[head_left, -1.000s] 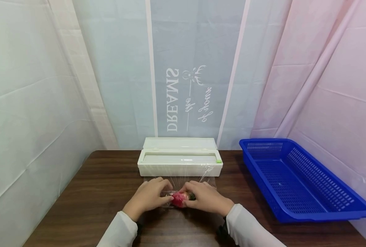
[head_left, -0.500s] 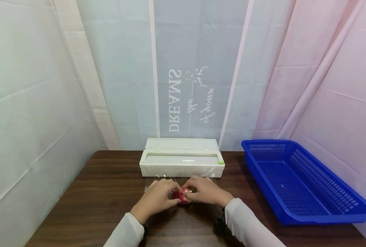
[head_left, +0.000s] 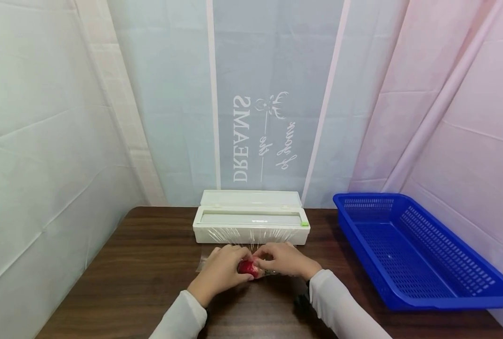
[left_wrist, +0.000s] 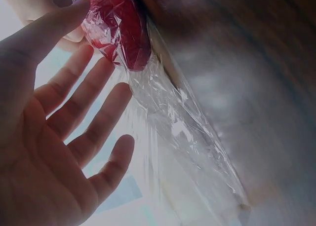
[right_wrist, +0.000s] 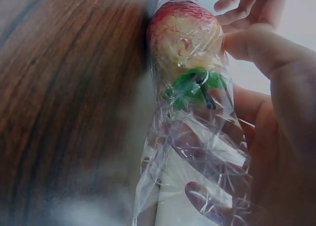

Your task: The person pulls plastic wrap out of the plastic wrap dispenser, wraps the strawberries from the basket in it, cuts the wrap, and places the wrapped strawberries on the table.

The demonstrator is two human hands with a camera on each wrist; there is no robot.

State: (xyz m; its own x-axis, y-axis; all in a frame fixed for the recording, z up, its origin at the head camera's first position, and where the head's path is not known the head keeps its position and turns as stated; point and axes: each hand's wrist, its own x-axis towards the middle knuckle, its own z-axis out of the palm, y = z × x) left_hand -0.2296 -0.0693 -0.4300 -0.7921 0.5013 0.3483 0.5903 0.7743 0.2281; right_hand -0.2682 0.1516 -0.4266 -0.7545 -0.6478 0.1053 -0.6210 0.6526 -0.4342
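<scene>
Gripping the fruit (right_wrist: 186, 41), my left hand (head_left: 223, 270) and right hand (head_left: 286, 261) inched it toward the tabletop's (head_left: 150, 254) far edge, tautening its film (left_wrist: 173, 120).

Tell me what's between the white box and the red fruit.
Clear plastic film stretches from the white box to the wrapped red fruit, with the left hand and right hand partly hiding it; the head view shows this.
</scene>
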